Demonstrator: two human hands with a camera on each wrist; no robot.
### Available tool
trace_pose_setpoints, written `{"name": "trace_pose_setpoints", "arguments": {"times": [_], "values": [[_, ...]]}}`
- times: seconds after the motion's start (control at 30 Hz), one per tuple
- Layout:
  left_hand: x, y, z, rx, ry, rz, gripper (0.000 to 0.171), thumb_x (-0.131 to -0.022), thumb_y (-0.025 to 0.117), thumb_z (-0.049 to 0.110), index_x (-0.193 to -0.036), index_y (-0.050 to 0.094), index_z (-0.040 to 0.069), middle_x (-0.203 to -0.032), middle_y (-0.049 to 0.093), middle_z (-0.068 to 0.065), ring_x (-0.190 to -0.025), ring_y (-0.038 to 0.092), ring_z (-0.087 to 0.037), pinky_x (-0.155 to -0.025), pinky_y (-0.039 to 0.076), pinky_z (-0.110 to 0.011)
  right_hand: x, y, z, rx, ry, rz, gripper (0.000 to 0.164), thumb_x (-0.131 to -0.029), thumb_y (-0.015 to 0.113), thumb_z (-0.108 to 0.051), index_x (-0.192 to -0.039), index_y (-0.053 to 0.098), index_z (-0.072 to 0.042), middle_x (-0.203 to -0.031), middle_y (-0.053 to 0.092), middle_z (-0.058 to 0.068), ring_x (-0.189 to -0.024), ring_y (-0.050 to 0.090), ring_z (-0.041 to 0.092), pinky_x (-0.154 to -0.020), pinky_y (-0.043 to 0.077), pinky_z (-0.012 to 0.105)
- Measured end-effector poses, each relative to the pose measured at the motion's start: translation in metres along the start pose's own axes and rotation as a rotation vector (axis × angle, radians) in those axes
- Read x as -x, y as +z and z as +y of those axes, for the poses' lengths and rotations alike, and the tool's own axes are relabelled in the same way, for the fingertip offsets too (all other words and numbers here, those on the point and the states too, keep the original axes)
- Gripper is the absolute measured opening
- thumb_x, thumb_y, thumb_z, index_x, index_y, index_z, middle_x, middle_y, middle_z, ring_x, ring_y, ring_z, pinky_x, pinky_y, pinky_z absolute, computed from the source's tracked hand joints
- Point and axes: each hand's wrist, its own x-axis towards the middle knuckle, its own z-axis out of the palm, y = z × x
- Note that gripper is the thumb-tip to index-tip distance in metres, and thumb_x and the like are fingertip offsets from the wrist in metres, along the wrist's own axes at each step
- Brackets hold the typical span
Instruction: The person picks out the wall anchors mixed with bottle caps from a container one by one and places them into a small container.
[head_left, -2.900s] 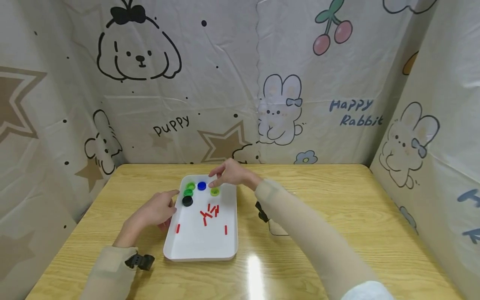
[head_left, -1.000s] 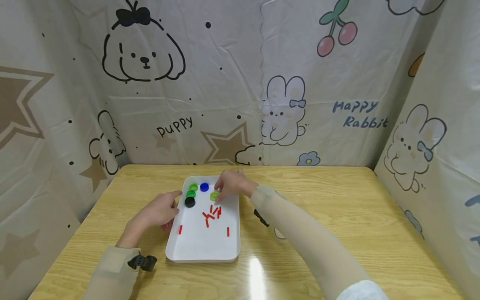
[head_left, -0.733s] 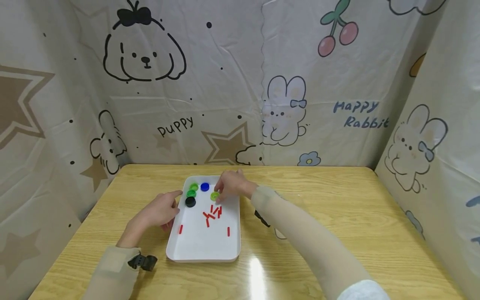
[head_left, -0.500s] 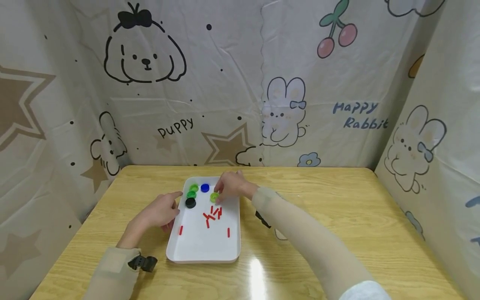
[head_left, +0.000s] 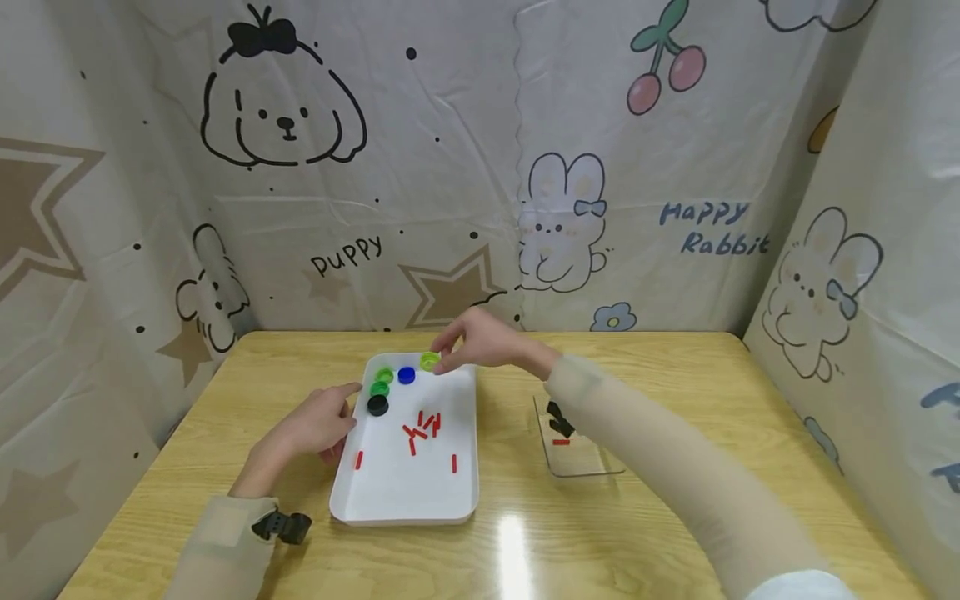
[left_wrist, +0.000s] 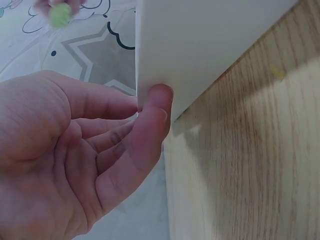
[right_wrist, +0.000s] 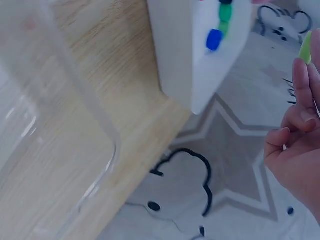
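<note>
My right hand (head_left: 483,337) pinches a yellow-green bottle cap (head_left: 430,361) over the far edge of a white tray (head_left: 405,496); in the right wrist view that cap (right_wrist: 305,49) shows edge-on between the fingertips. At the tray's left side, my left hand (head_left: 318,419) holds the rim, with fingertips against the outer wall in the left wrist view (left_wrist: 170,45). Inside the tray lie a blue cap (head_left: 407,375), a light-green cap (head_left: 385,375), a green cap (head_left: 379,389) and a black cap (head_left: 377,405). Several short red sticks (head_left: 419,433) are scattered nearer the middle.
A clear shallow container (head_left: 585,474) stands right of the tray, with a red stick (head_left: 561,442) visible in it and my right forearm partly over it. The wooden table (head_left: 675,375) meets a patterned cloth (head_left: 480,208) behind.
From its spot on the tray, the yellow-green cap has risen in my right hand toward the far edge. My left hand keeps its place at the rim. More of the clear container shows.
</note>
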Motion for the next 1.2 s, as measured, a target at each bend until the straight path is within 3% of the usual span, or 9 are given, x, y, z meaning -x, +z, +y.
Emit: {"name": "trace_pose_setpoints", "arguments": {"times": [0.2, 0.47, 0.67, 0.93, 1.2], "values": [[0.001, 0.001, -0.001, 0.007, 0.019, 0.01, 0.059, -0.094, 0.052, 0.003, -0.147, 0.027, 0.0, -0.083, 0.056, -0.013, -0.05, 0.058, -0.021, -0.043, 0.051, -0.033, 0.04, -0.022, 0.004, -0.078, 0.02, 0.026, 0.029, -0.076, 0.08, -0.034, -0.099, 0.074, -0.018, -0.082, 0.068, -0.006, -0.059, 0.044, 0.014, -0.05, 0.034, 0.026], [0.002, -0.001, -0.001, 0.028, 0.023, 0.003, 0.059, -0.094, 0.052, 0.004, -0.147, 0.027, -0.001, -0.083, 0.056, -0.013, -0.05, 0.058, -0.021, -0.044, 0.052, -0.033, 0.106, -0.044, 0.029, -0.109, 0.093, 0.088, 0.029, -0.076, 0.08, -0.034, -0.1, 0.074, -0.017, -0.083, 0.069, -0.002, -0.053, 0.036, 0.013, -0.047, 0.03, 0.025], [0.0, 0.0, -0.003, 0.037, 0.015, 0.003, 0.06, -0.094, 0.053, 0.005, -0.147, 0.027, 0.001, -0.083, 0.055, -0.013, -0.051, 0.058, -0.022, -0.044, 0.052, -0.033, 0.142, -0.05, 0.044, -0.083, 0.16, 0.11, 0.032, -0.075, 0.08, -0.038, -0.099, 0.074, -0.018, -0.084, 0.068, -0.002, -0.051, 0.034, 0.012, -0.047, 0.031, 0.025], [0.002, -0.001, -0.001, 0.042, 0.022, -0.002, 0.059, -0.094, 0.053, 0.004, -0.147, 0.027, -0.001, -0.082, 0.056, -0.012, -0.051, 0.058, -0.021, -0.044, 0.052, -0.033, 0.162, -0.036, 0.053, -0.004, 0.18, 0.078, 0.028, -0.073, 0.081, -0.038, -0.094, 0.074, -0.02, -0.077, 0.067, -0.008, -0.054, 0.039, 0.01, -0.049, 0.033, 0.023], [0.003, -0.002, 0.0, 0.058, 0.027, -0.003, 0.06, -0.094, 0.053, 0.004, -0.147, 0.027, 0.0, -0.083, 0.056, -0.013, -0.051, 0.058, -0.022, -0.045, 0.053, -0.034, 0.17, -0.025, 0.057, 0.001, 0.196, 0.054, 0.023, -0.074, 0.082, -0.031, -0.091, 0.074, -0.018, -0.075, 0.067, -0.009, -0.053, 0.039, 0.011, -0.048, 0.033, 0.023]]}}
